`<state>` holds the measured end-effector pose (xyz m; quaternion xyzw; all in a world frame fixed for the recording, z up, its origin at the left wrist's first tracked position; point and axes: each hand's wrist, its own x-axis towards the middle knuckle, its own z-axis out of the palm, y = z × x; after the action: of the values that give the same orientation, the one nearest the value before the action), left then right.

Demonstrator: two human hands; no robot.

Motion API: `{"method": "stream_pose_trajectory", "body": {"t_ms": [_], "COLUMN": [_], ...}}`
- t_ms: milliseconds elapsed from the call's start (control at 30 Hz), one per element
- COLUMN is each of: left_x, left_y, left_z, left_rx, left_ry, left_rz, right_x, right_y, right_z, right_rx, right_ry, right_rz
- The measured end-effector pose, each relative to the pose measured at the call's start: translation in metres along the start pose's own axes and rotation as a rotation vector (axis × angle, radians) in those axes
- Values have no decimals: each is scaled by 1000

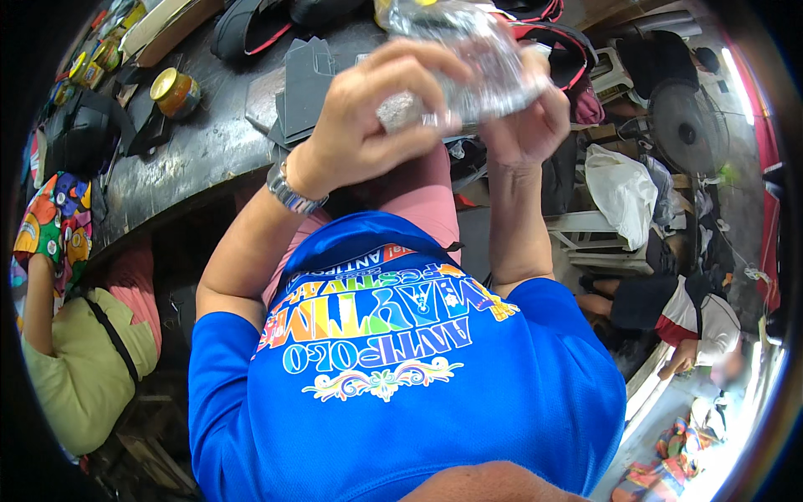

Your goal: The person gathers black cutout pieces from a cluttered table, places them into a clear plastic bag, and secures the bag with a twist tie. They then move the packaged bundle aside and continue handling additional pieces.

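Up over the table's near edge I hold a crumpled clear plastic bag (pixel 489 63), its shiny folds partly smeared by motion. My left hand (pixel 368 121), with a metal watch (pixel 293 191) on its wrist, curls its fingers round the bag's near side. Some crinkled plastic shows between thumb and fingers there. On the other side, my right hand (pixel 531 125) grips the bag from behind, its fingertips partly hidden by the plastic. What the bag contains, if anything, I cannot make out. Left of my hands, flat dark grey sheets (pixel 305 96) lie stacked on the black table (pixel 222 130).
An orange-yellow jar (pixel 175 93) stands on the table, with black pieces with red trim (pixel 251 29) beyond it. A person in a light green shirt (pixel 92 368) sits at left, handling colourful fabric (pixel 54 222). To the right are a fan (pixel 690 125), a white bag (pixel 621 192) and another person (pixel 682 314).
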<state>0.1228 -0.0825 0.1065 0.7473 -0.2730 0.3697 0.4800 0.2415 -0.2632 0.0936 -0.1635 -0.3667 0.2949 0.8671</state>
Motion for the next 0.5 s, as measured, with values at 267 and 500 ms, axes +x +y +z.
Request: {"method": "stream_pose_trajectory", "body": {"t_ms": [267,500], "left_x": [3,72], "left_y": [-2,12], "left_z": [-9,-32], "left_rx": [-420,16], "left_ry": [-286,-223], "left_rz": [-141,163], "right_x": [-11,36], "right_y": [27,-17], "right_z": [-27,14], "right_rx": [203,79], "right_ry": [-12,343], "right_rz": [212,403]}}
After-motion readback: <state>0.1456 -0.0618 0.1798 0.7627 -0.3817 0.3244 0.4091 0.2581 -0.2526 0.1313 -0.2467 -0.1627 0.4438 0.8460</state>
